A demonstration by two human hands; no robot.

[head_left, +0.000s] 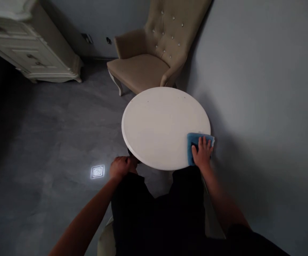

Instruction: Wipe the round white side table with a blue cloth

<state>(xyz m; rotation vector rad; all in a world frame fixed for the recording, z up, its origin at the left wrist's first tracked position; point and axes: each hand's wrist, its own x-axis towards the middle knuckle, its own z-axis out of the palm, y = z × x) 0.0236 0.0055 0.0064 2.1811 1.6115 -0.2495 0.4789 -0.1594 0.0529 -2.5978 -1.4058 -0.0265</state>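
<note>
A blue cloth (192, 156) lies on the right front edge of a round white tabletop (162, 124), and one corner reaches past the rim. My right hand (203, 153) presses down flat on top of the cloth, with its fingers stretched out and the thumb apart. On my left knee, beside the table's front left edge, rests my left hand (120, 167). Its back faces up and its fingers are mostly hidden, so their grip cannot be made out. A few tiny dark specks show near the far rim of the tabletop.
A tan tufted armchair (140, 71) stands just behind the table. At the far left is a pale cabinet (36, 53) with ornate handles. A grey wall (263, 89) runs close along the right side. A bright square light pattern (97, 171) shows on the grey floor (63, 124).
</note>
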